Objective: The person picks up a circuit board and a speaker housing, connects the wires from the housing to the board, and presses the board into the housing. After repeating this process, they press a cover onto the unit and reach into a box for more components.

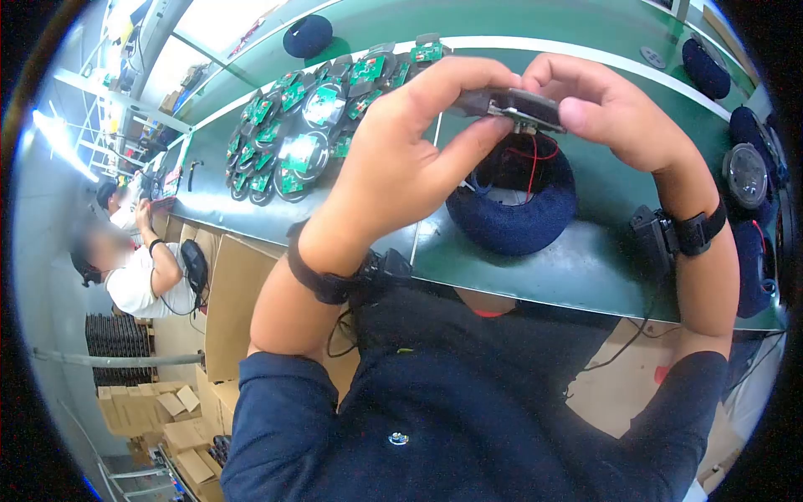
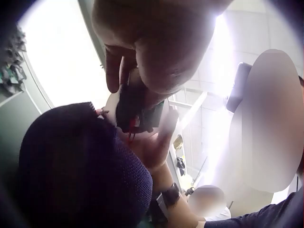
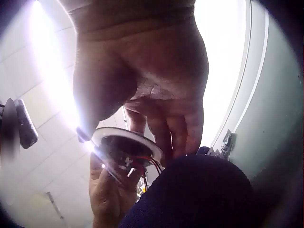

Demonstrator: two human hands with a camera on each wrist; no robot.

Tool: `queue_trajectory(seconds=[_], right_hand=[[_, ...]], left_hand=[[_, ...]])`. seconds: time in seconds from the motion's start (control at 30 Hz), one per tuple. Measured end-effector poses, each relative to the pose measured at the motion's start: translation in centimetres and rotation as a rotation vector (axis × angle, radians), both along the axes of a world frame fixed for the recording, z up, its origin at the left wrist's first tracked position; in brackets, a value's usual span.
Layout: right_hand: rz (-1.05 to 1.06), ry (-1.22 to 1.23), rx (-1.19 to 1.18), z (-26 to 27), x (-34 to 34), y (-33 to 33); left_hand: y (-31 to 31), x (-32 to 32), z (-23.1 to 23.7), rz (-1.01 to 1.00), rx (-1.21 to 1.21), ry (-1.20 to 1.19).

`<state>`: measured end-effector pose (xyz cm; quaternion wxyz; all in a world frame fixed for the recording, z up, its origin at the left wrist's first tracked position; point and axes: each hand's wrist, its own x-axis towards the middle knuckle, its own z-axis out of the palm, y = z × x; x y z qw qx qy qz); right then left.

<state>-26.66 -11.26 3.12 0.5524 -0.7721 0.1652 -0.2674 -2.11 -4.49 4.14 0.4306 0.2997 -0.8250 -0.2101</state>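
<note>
Both hands hold a round dark disc with a circuit board [image 1: 535,107] over the bench. My left hand [image 1: 401,155] pinches its left side between thumb and fingers. The right hand [image 1: 623,113] grips the right edge, thumb at the near side. Thin red wires [image 1: 532,171] run from the disc's underside down into a dark blue fabric-covered round shell [image 1: 514,230], which sits open side up on the bench just below. In the right wrist view the disc shows a pale rim [image 3: 111,132], and the shell [image 3: 204,190] bulges up beside the fingers.
A heap of clear discs with green circuit boards [image 1: 322,109] spreads over the green bench [image 1: 226,201] at left. More blue shells [image 1: 707,67] stand at right, and one [image 1: 308,36] lies at the back. Another person [image 1: 146,276] works farther left, near cardboard boxes [image 1: 150,406].
</note>
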Motion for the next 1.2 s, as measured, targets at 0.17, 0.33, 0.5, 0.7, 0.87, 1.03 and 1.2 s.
queue_trajectory(seconds=[0.17, 0.33, 0.5, 0.7, 0.87, 1.03, 1.2], right_hand=[[0.042, -0.038, -0.076, 0.6, 0.2, 0.9], [-0.070, 0.088, -0.221, 1.9, 0.4, 2.4], [-0.148, 0.116, -0.386, 2.0, 1.1, 4.0], [-0.271, 0.325, -0.654, 1.9, 2.2, 7.1], [-0.344, 0.309, -0.677, 1.5, 2.4, 7.8], [-0.397, 0.304, -0.703, 1.2, 2.5, 8.0], [-0.441, 0.405, -0.717, 1.2, 2.3, 7.5]], left_hand=[[1.9, 0.9, -0.6, 0.091, 0.074, 0.163], [2.1, 1.0, -0.7, 0.307, -0.124, -0.110], [2.5, -0.3, 0.0, 0.318, -0.268, -0.297], [4.1, -2.2, -0.8, 0.446, -0.364, -0.498], [3.5, -3.3, -1.3, 0.505, -0.414, -0.488], [1.8, -3.9, -2.3, 0.533, -0.446, -0.496], [1.5, -4.3, -2.0, 0.439, -0.399, -0.473]])
